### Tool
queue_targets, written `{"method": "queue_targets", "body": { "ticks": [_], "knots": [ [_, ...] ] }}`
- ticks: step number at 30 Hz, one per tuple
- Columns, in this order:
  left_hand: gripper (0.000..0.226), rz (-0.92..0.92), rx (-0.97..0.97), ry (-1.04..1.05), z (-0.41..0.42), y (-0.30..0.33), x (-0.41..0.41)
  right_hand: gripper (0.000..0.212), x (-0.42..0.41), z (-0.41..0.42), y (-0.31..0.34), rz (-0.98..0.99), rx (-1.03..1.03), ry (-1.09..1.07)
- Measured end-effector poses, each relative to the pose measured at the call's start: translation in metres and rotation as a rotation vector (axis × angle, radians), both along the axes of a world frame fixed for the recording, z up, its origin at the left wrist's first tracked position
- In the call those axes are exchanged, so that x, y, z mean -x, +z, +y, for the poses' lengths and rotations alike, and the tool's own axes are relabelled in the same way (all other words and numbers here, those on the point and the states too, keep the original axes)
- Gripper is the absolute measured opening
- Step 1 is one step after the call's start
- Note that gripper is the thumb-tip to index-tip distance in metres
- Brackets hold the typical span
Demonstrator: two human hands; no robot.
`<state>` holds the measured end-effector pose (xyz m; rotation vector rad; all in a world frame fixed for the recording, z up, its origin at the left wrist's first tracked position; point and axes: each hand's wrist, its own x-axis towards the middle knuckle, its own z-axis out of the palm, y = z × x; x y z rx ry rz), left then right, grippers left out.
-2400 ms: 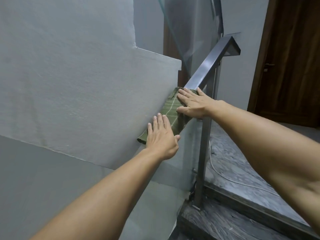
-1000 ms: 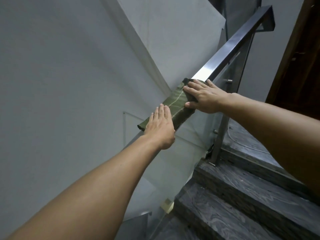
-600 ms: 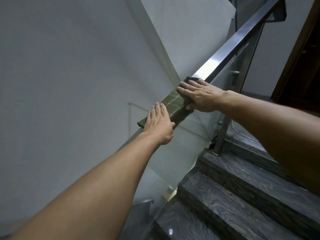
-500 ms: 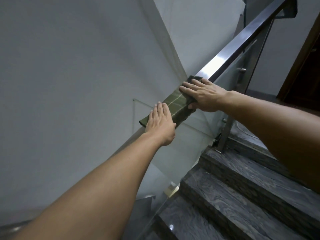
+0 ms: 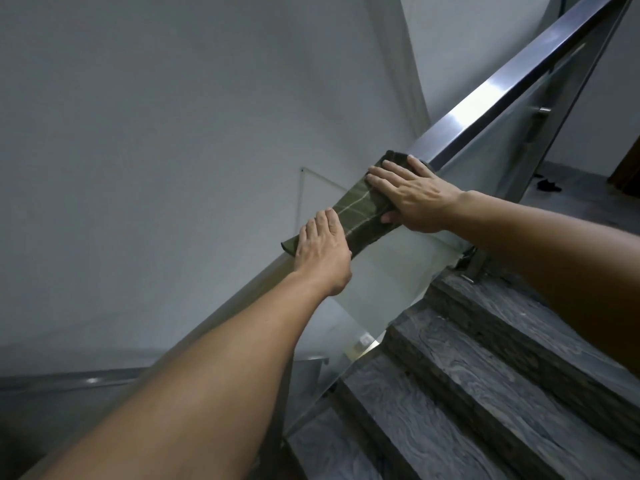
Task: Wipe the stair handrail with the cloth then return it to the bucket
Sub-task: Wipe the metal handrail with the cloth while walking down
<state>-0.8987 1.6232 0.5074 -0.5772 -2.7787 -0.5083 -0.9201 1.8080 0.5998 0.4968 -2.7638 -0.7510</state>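
A green cloth [image 5: 356,211] with pale stripes lies draped over the sloping steel handrail [image 5: 512,77]. My right hand [image 5: 414,197] presses flat on the cloth's upper end, with the thumb curled under the rail's side. My left hand [image 5: 323,247] lies flat on the cloth's lower end, fingers together. The rail below my left hand is hidden under my forearm. No bucket is in view.
A glass panel [image 5: 391,289] hangs below the rail, held by a steel post [image 5: 540,140] at the right. Dark marble steps [image 5: 485,382] climb to the right. A grey wall [image 5: 156,150] fills the left. A small dark object [image 5: 549,184] lies on the landing.
Both hands with the cloth have slid down the handrail, away from its top end. My view has moved lower, so that more steps show below.
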Motion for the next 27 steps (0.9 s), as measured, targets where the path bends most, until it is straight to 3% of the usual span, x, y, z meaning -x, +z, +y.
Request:
{"method": "queue_targets", "body": {
  "ticks": [27],
  "knots": [
    [0.073, -0.024, -0.133, 0.155, -0.131, -0.110, -0.066, 0.065, -0.047, -0.116, -0.103, -0.002, 0.101, 0.292]
  ]
}}
